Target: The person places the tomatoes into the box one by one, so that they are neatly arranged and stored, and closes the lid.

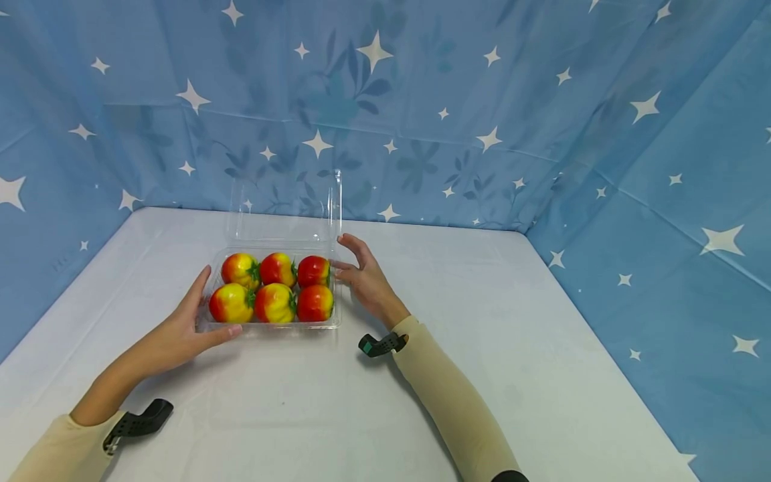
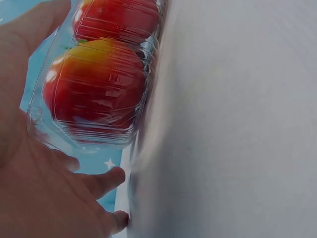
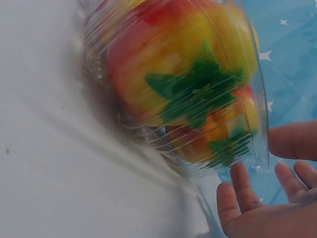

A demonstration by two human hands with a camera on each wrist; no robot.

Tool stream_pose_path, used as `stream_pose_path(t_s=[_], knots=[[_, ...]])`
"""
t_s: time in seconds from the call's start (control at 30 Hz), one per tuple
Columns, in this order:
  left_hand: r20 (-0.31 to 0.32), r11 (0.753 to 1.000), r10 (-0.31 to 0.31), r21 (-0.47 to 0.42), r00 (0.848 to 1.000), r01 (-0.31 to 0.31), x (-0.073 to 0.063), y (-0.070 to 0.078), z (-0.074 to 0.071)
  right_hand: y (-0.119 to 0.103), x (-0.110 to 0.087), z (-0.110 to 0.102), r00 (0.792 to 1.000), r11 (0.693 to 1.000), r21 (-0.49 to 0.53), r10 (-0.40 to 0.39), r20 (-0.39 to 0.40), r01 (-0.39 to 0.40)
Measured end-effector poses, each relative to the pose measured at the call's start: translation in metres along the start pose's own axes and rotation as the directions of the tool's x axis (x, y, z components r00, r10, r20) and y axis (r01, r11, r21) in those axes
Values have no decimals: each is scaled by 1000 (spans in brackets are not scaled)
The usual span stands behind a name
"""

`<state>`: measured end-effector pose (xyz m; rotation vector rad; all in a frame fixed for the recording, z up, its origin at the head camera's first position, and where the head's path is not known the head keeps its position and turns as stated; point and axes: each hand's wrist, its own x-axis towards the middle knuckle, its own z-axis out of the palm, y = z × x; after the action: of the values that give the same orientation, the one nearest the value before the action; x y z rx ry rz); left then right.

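A clear plastic clamshell box (image 1: 271,326) sits on the table with its transparent lid (image 1: 283,227) raised at the back. Several glossy red-and-yellow fruits with green leafy tops, such as this tomato-like fruit (image 1: 276,303), fill it in two rows. At the box's left end is my left hand (image 1: 175,338), thumb along the front side and fingers spread beside the left wall. My right hand (image 1: 369,281) is by the right end, fingers loosely bent near the rim. In the right wrist view, fingertips lie close to the box wall (image 3: 260,124); whether they touch is unclear.
A white cloth (image 1: 289,415) covers the table. Blue star-patterned curtains (image 1: 421,87) hang behind it and along the right side. Black straps (image 1: 141,422) are on both wrists over beige sleeves.
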<state>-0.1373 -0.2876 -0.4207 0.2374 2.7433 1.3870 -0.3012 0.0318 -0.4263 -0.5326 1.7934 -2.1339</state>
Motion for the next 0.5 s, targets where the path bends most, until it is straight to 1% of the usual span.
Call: stream_pose_path(t_s=[0.17, 0.33, 0.43, 0.47, 0.5], knots=[[-10, 1000, -4, -24, 1000, 4, 0, -2, 0, -1, 0, 1, 1000, 1000, 6, 4, -23, -4], [-12, 998, 17, -64, 1000, -17, 0, -4, -1, -2, 0, 1, 999, 1000, -2, 12, -30, -12], [-18, 990, 42, -137, 999, -44, 2, -5, -2, -2, 0, 1, 1000, 1000, -24, 13, -27, -14], [-35, 975, 58, -214, 998, -64, 4, -6, -1, -2, 0, 1, 1000, 999, -33, 9, -25, -9], [-40, 965, 59, -252, 997, -67, 5, -6, -2, -3, 0, 1, 1000, 999, -42, 6, -24, -7]])
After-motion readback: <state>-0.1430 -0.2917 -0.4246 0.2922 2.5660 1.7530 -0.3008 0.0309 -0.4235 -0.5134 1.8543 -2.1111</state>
